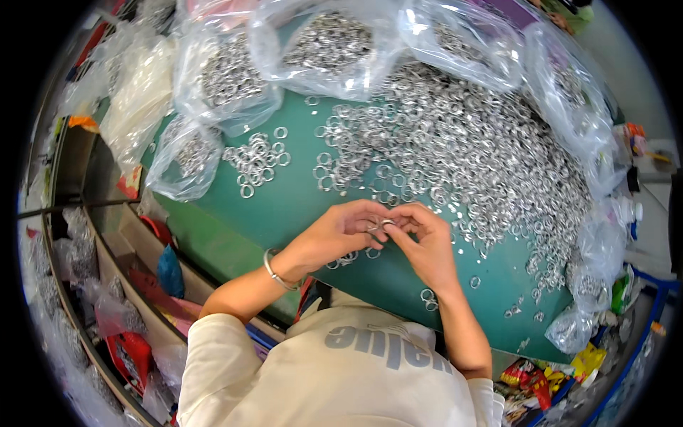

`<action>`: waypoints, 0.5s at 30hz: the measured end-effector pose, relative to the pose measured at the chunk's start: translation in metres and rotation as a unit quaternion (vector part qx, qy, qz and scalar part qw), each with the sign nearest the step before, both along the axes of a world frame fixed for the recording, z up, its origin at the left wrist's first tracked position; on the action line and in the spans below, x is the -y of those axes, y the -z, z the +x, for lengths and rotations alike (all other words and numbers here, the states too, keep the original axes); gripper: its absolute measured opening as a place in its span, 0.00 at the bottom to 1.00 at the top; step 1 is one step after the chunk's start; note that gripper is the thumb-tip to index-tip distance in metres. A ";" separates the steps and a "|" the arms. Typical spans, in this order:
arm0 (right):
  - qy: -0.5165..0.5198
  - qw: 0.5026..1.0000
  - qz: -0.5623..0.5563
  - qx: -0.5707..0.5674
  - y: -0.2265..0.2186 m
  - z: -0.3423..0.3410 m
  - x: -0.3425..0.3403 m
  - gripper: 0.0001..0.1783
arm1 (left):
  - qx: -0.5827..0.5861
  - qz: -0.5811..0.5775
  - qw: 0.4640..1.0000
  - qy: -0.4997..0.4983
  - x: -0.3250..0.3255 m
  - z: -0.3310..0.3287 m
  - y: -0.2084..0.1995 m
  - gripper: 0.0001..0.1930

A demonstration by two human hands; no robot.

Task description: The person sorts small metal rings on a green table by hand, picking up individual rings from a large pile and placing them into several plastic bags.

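Observation:
My left hand (341, 233) and my right hand (425, 249) meet over the near part of the green tabletop (277, 206). Between their fingertips is a small silver metal ring (388, 222), pinched by the right thumb and fingers. The curled left fingers hold at least one more metal ring (373, 227); their exact number is hidden. A few loose rings (346, 259) lie below the left hand. Beyond the hands spreads a large heap of the same rings (455, 135), and a smaller loose group of rings (257, 160) lies to the left.
Clear plastic bags of rings (331, 46) line the far edge. A small bag of rings (188, 156) stands at the left, and more bags (601, 242) line the right edge. Wooden compartments (121, 235) stand left of the table. Coloured packets (530, 377) lie at the lower right.

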State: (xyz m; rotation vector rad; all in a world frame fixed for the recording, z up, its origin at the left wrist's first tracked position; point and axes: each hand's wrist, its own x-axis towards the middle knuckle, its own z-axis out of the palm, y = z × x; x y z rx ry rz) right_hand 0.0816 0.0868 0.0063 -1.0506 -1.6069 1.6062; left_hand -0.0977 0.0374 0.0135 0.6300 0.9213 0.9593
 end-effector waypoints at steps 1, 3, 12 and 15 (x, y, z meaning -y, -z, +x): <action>0.006 1.000 -0.003 -0.007 0.000 0.002 0.002 0.10 | 0.006 -0.002 1.000 0.005 0.002 0.001 0.002 0.17; 0.017 1.000 -0.018 -0.013 0.000 0.003 0.006 0.09 | -0.079 -0.034 0.996 0.013 0.001 0.006 -0.010 0.15; 0.029 0.997 -0.064 -0.033 -0.008 0.023 0.021 0.10 | -0.142 0.019 0.990 -0.007 0.002 0.018 -0.003 0.07; 0.037 0.998 -0.045 0.012 -0.013 0.035 0.022 0.09 | -0.159 0.027 0.987 -0.005 0.001 0.021 -0.001 0.06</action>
